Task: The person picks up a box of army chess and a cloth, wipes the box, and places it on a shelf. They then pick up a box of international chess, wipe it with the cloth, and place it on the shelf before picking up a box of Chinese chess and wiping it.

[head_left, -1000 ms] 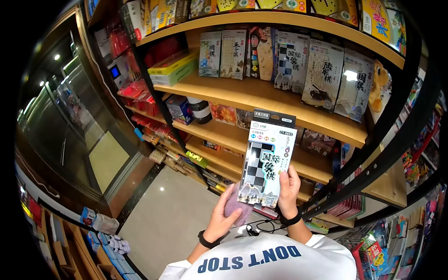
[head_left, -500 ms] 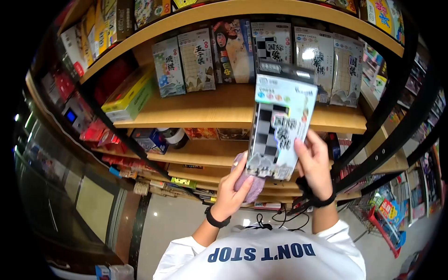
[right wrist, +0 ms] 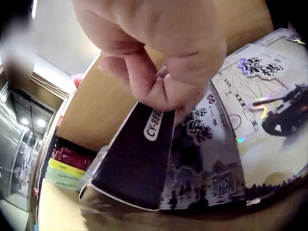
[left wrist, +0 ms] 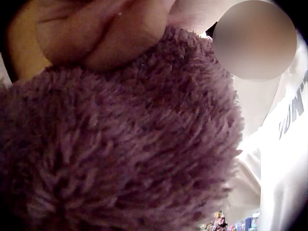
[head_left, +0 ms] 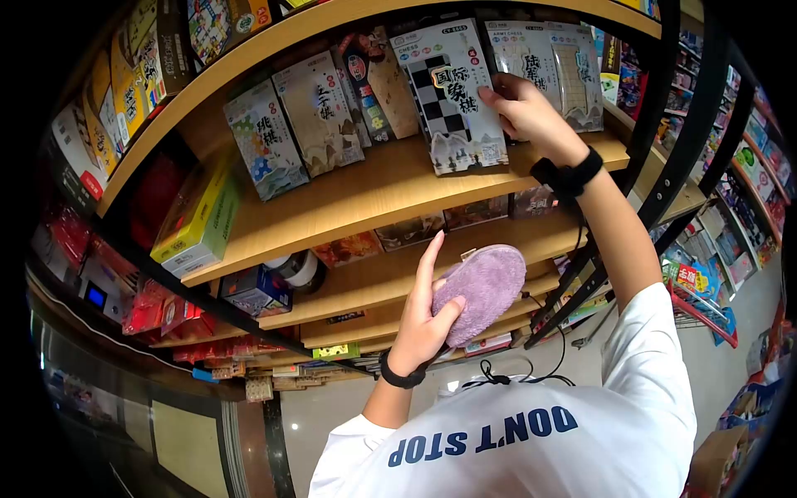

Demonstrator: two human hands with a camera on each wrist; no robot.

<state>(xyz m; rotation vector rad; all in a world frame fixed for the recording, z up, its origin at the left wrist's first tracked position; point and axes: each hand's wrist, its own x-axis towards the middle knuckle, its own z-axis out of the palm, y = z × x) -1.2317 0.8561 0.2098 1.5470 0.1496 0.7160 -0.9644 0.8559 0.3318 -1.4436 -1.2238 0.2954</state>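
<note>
My right hand [head_left: 531, 116] pinches the right edge of a chess box [head_left: 452, 104], white with a black-and-grey checkerboard. The box leans upright on the wooden shelf [head_left: 374, 195], its base close to the front edge. In the right wrist view, the thumb and curled fingers grip the box near its dark panel [right wrist: 132, 161] with the CY number. Lower down, my left hand [head_left: 419, 328] holds a purple fuzzy oval pad [head_left: 486, 290] with a small tag, thumb across its face. The pad's pile [left wrist: 120, 139] fills most of the left wrist view.
An army chess box [head_left: 531, 58] and a Go box [head_left: 577, 79] stand on the right. Leftward are a five-in-a-row box [head_left: 320, 108], a checkers box [head_left: 266, 137] and a yellow-green box [head_left: 199, 216]. A black post [head_left: 677, 153] borders the shelf; a shopping cart [head_left: 706, 315] stands beyond.
The chess box has gone from in front of my body, held near both hands, up onto the shelf in my right hand. My left hand stays low with the pad, now apart from the box.
</note>
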